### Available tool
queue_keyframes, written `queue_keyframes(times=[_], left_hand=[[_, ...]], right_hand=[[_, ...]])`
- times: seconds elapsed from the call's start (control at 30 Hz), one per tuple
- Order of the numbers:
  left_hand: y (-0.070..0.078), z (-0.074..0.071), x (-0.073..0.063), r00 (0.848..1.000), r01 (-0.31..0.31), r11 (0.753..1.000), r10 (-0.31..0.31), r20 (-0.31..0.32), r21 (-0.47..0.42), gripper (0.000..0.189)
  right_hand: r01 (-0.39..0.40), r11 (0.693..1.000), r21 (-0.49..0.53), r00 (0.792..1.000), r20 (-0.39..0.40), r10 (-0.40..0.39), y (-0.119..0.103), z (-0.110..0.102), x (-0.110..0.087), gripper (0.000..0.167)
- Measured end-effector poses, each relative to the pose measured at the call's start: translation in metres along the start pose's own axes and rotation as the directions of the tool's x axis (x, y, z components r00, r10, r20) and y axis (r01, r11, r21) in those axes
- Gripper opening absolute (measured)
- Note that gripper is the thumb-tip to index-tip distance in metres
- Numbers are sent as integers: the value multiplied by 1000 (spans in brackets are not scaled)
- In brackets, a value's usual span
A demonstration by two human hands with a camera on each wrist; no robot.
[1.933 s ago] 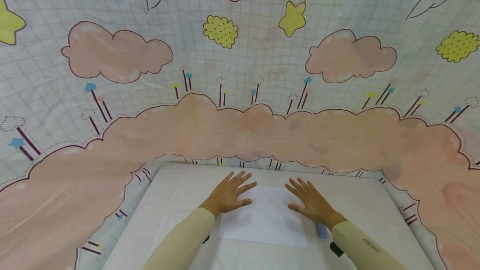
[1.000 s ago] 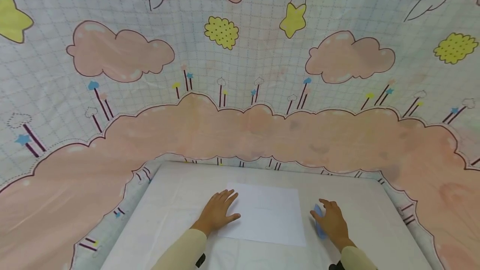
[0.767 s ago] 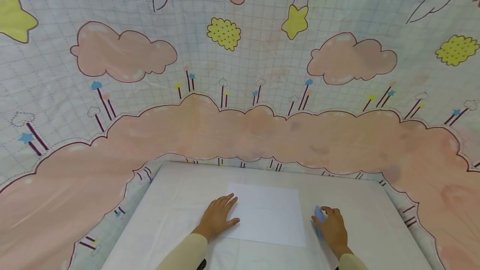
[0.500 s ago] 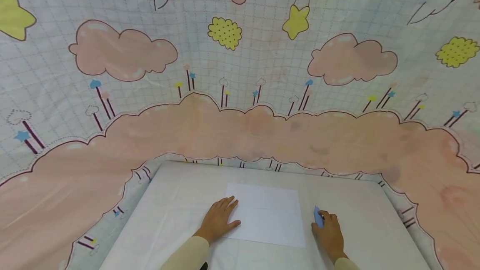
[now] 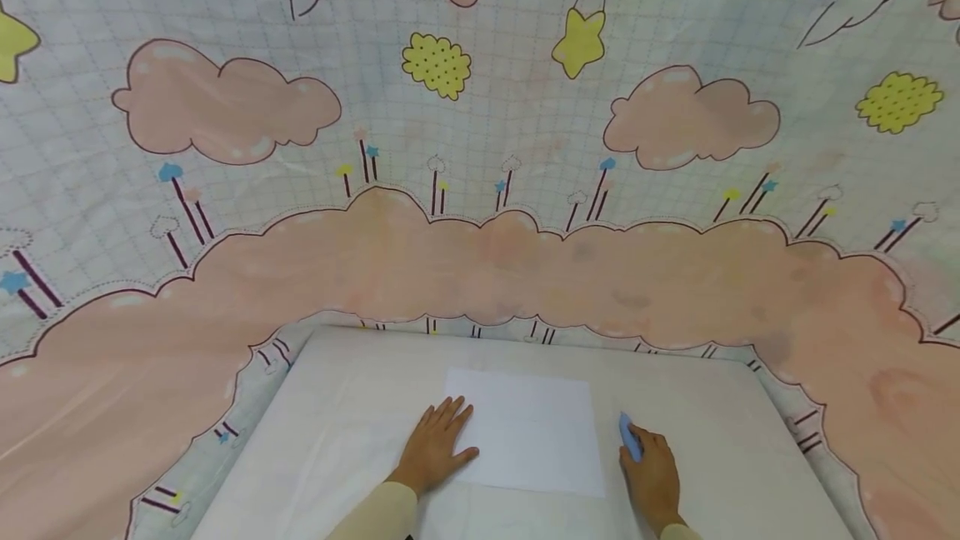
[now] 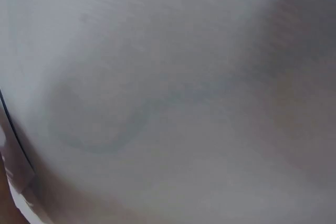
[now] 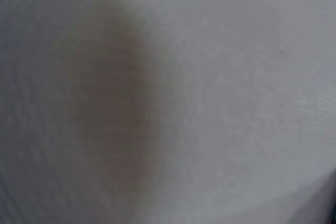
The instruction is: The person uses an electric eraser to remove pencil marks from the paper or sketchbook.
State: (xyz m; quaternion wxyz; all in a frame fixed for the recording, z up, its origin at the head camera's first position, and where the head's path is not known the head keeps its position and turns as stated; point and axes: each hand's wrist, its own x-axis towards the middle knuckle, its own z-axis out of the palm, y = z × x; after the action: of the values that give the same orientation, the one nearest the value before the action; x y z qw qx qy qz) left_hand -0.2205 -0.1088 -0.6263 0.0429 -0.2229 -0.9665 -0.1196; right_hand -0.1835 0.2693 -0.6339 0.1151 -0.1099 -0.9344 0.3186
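In the head view, a white sheet of paper [image 5: 536, 432] lies flat on the white-covered table. My left hand [image 5: 435, 444] rests on its left edge, palm down with fingers spread. To the right of the sheet, my right hand [image 5: 651, 473] holds a slim light-blue object [image 5: 628, 437] between thumb and fingers. Its narrow end points away from me; the frames do not show what kind of object it is, and its lower part is hidden by the hand. Both wrist views are blurred and show mostly a pale surface with shadow.
The white table cover [image 5: 352, 407] extends around the sheet on all sides. Behind the table hangs a patterned cloth [image 5: 495, 269] with clouds and stars, which also drapes down at both sides.
Both hands were spread over the paper at first. The left drew back to the sheet's left edge; the right moved to the blue object, took hold of it and turned its tip slightly leftward.
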Motion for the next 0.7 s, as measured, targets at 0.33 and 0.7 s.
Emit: queue_keyframes(times=[0.33, 0.7], left_hand=[[11, 12, 9, 999, 19, 999, -18, 40, -29, 80], [16, 11, 11, 999, 29, 1000, -29, 37, -5, 83]], right_hand=[[7, 1000, 0, 1000, -29, -7, 4, 4, 0, 46], [-6, 1000, -3, 998, -66, 6, 1, 5, 0, 46]])
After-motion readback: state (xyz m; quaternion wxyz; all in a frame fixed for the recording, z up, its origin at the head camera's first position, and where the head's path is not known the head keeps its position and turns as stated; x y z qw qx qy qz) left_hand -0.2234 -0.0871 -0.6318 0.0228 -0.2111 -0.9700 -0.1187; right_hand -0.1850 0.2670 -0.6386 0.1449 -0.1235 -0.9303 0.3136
